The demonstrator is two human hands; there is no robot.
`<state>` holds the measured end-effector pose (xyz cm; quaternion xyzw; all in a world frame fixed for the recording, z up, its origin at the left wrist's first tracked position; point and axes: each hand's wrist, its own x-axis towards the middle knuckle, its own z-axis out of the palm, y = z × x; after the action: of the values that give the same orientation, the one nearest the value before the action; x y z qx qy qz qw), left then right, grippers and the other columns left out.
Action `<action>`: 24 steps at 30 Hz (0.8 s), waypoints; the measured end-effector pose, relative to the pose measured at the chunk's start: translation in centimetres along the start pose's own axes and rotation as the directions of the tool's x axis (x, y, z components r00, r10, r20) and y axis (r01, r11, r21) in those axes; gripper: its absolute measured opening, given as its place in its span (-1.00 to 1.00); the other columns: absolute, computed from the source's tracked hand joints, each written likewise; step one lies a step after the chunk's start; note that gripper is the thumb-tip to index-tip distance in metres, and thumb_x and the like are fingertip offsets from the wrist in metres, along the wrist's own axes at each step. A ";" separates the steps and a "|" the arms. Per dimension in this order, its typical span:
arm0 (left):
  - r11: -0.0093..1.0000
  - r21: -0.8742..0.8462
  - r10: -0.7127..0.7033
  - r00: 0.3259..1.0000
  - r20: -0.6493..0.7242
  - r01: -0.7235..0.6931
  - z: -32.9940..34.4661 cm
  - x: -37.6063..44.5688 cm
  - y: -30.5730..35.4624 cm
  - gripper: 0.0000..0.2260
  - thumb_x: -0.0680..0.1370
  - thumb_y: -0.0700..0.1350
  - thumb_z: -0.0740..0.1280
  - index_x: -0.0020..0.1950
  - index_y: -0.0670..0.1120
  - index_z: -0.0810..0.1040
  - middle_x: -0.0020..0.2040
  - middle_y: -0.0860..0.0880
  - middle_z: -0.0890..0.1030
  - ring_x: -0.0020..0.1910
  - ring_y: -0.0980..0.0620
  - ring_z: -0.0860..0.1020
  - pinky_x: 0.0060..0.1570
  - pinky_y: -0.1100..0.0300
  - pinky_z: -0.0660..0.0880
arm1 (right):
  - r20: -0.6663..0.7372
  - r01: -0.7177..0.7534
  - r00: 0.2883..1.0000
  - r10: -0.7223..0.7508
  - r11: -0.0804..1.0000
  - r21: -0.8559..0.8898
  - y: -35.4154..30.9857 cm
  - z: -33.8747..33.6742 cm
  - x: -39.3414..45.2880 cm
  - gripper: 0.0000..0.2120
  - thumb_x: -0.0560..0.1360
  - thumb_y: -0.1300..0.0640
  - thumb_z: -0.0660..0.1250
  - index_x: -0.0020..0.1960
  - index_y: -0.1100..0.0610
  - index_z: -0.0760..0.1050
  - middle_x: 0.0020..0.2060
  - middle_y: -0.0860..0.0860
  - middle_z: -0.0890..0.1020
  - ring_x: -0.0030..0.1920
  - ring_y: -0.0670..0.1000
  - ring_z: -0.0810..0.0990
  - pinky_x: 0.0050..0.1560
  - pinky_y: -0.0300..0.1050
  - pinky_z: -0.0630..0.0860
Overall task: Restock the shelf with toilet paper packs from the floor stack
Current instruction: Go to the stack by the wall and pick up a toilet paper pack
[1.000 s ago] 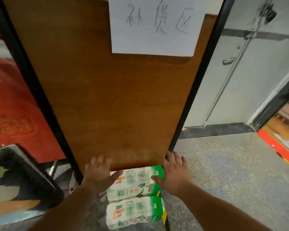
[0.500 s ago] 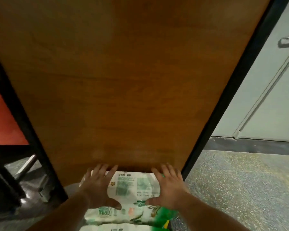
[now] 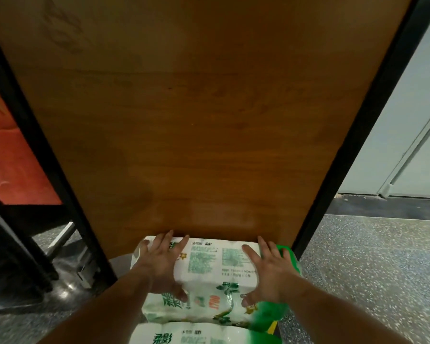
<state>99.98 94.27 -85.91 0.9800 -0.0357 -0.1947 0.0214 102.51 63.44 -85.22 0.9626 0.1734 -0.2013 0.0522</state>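
A white and green toilet paper pack (image 3: 209, 274) lies on top of the floor stack, tucked against the foot of a tall brown wooden panel (image 3: 196, 115). My left hand (image 3: 160, 266) grips its left end, fingers spread over the top and thumb on the front face. My right hand (image 3: 268, 271) grips the right end the same way. A second pack (image 3: 196, 333) lies directly below, at the bottom edge of the view. The far side of the top pack is hidden behind the panel's lower edge.
The wooden panel sits in a black metal frame (image 3: 372, 108) that slants on both sides. Speckled grey floor (image 3: 370, 264) spreads to the right, below a pale grey door (image 3: 407, 135). A red surface (image 3: 13, 170) and dark metal legs (image 3: 35, 244) stand at the left.
The view has dropped and closed in on the stack; the paper sign left the frame. Both hands went from resting at the panel's foot to clasping the top pack's two ends.
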 end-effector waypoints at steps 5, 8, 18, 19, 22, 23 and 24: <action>0.999 0.047 0.030 0.994 -0.101 -0.025 0.3 0.4 -0.2 0.23 0.24 0.51 0.46 0.67 0.19 -0.20 0.63 -0.06 0.07 0.61 -0.18 -0.06 0.54 -0.22 -0.18 | -0.068 0.020 0.997 -0.025 0.998 -0.062 -0.2 -0.5 0.3 0.17 0.29 -0.52 0.37 0.65 -0.15 -0.19 0.57 0.13 0.15 0.54 0.21 0.06 0.51 0.29 -0.01; 0.999 0.029 0.039 0.992 -0.121 -0.035 -0.1 -0.3 -0.5 0.19 0.24 0.51 0.45 0.68 0.20 -0.11 0.59 -0.01 0.14 0.60 -0.14 -0.04 0.53 -0.25 -0.28 | -0.079 0.045 0.996 -0.049 0.998 -0.052 0.0 -1.4 -0.1 0.15 0.28 -0.51 0.38 0.64 -0.16 -0.13 0.52 0.11 0.21 0.56 0.21 0.05 0.54 0.33 -0.15; 0.999 0.045 0.014 0.982 -0.189 -0.005 -16.5 -10.4 -0.4 0.22 0.17 0.55 0.40 0.68 0.18 -0.07 0.51 0.02 0.22 0.53 -0.09 0.08 0.55 -0.24 -0.11 | -0.155 0.089 0.983 -0.097 0.994 -0.057 -0.3 -18.3 -9.5 0.14 0.30 -0.48 0.40 0.65 -0.17 -0.16 0.55 0.13 0.15 0.57 0.19 0.07 0.56 0.33 -0.16; 0.999 0.041 0.011 0.981 -0.194 -0.003 -19.3 -12.1 -0.3 0.22 0.17 0.55 0.40 0.68 0.18 -0.07 0.51 0.01 0.22 0.52 -0.09 0.09 0.55 -0.24 -0.09 | -0.163 0.097 0.981 -0.106 0.993 -0.061 -0.5 -21.1 -11.1 0.14 0.31 -0.48 0.40 0.65 -0.17 -0.16 0.55 0.13 0.15 0.57 0.18 0.07 0.55 0.32 -0.16; 0.998 0.064 0.005 0.976 -0.218 0.009 -28.5 -18.0 0.0 0.21 0.19 0.55 0.40 0.68 0.18 -0.08 0.49 0.00 0.24 0.50 -0.10 0.11 0.54 -0.23 -0.04 | -0.197 0.123 0.972 -0.130 0.991 -0.047 -1.3 -29.8 -16.6 0.14 0.31 -0.48 0.40 0.65 -0.17 -0.16 0.54 0.13 0.16 0.56 0.19 0.08 0.55 0.32 -0.15; 0.997 0.077 0.000 0.974 -0.227 0.018 -31.6 -20.3 0.1 0.20 0.20 0.55 0.39 0.68 0.19 -0.09 0.49 0.01 0.24 0.50 -0.10 0.12 0.54 -0.23 -0.04 | -0.211 0.133 0.967 -0.139 0.990 -0.047 -1.6 -32.6 -18.5 0.13 0.30 -0.49 0.39 0.64 -0.17 -0.16 0.53 0.13 0.17 0.55 0.20 0.08 0.55 0.33 -0.14; 0.996 0.086 -0.010 0.972 -0.234 0.031 -34.7 -22.8 0.2 0.19 0.21 0.55 0.40 0.68 0.19 -0.10 0.49 0.01 0.23 0.50 -0.10 0.12 0.55 -0.24 -0.06 | -0.224 0.141 0.963 -0.149 0.989 -0.050 -2.0 -35.5 -20.6 0.14 0.30 -0.49 0.38 0.64 -0.18 -0.16 0.52 0.13 0.18 0.54 0.20 0.09 0.55 0.33 -0.13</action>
<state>92.26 96.82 -45.22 0.9963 -0.0317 -0.0768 -0.0203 97.26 64.88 -44.46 0.9631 0.2514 -0.0905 0.0332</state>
